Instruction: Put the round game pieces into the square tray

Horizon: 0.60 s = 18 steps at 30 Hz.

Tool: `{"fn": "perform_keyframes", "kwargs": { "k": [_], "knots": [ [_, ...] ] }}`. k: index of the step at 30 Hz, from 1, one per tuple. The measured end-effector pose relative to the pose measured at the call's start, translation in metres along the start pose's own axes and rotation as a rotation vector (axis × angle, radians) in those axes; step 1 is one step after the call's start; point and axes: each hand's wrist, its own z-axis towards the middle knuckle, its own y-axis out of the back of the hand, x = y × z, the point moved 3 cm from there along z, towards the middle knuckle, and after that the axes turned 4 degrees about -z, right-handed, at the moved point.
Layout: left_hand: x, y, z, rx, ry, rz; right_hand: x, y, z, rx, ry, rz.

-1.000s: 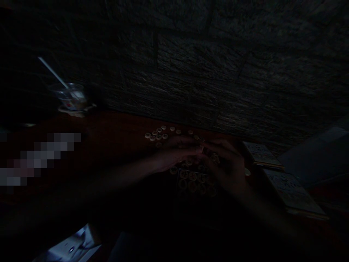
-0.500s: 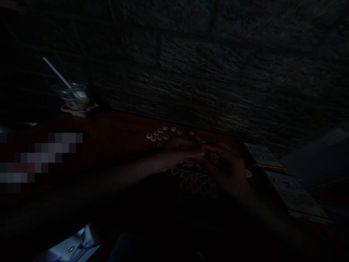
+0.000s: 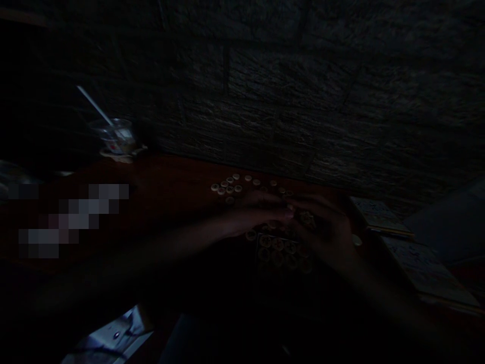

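The scene is very dark. My left hand (image 3: 257, 212) and my right hand (image 3: 326, 230) meet fingertip to fingertip over a dark red table (image 3: 170, 187). Below them several round pale game discs (image 3: 278, 250) lie packed in rows in a dark tray. More loose discs (image 3: 229, 187) are scattered on the table just beyond my left hand. Both hands have their fingers curled together near the discs; what they pinch is lost in the dark.
A glass with a straw (image 3: 113, 134) stands on a coaster at the far left. A folded game board (image 3: 413, 247) lies at the right. A single disc (image 3: 356, 240) sits beside my right hand. A rough stone wall (image 3: 303, 101) rises behind the table.
My view has shifted slightly, so everything sits a little further right. The hands stay together over the discs with hardly any movement.
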Motion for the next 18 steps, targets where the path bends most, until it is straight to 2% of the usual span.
{"fn": "perform_keyframes", "kwargs": {
  "k": [5,11,18],
  "knots": [
    [0.0024,0.0006,0.0019,0.071,0.007,-0.041,0.0000,-0.0001,-0.0013,0.004,0.015,-0.008],
    [0.0002,0.0024,0.0016,0.029,-0.015,0.056,-0.0019,0.0000,-0.0023,0.003,-0.011,-0.021],
    [0.0019,-0.0006,0.0005,0.058,0.009,-0.027,0.0020,0.0003,-0.0008,-0.007,0.014,0.010]
  ]
}}
